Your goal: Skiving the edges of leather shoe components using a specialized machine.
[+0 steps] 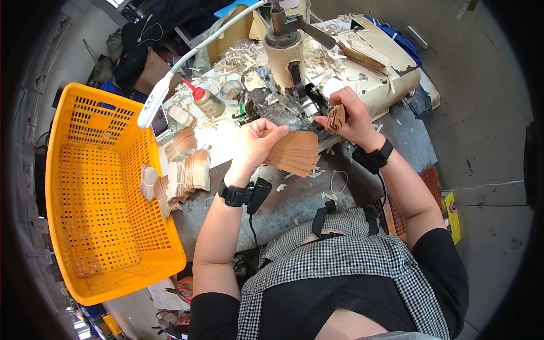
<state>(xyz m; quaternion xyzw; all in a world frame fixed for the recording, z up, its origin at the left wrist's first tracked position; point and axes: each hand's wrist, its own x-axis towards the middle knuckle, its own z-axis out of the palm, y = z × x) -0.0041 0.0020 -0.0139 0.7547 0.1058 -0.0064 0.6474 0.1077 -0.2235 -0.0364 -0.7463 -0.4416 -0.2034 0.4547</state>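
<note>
My left hand (254, 146) pinches a fanned stack of flat tan leather pieces (294, 154) between thumb and fingers, just in front of the machine. To its right, my right hand (356, 118) is closed round a smaller bundle of brown leather pieces (335, 119), whose curled edges face the machine head. Between and beyond both hands stands the bench machine (283, 59), with a pale upright column, a lever and dark metal working parts. The left hand's fingertips are partly hidden behind the stack.
A yellow plastic basket (102, 252) stands at the left, beside tied bundles of leather pieces (195, 170). Behind these are a red-capped bottle (207, 102) and a glass jar (232, 92). Pale shavings (243, 58) litter the bench. A white lamp (156, 99) hangs over the basket's edge.
</note>
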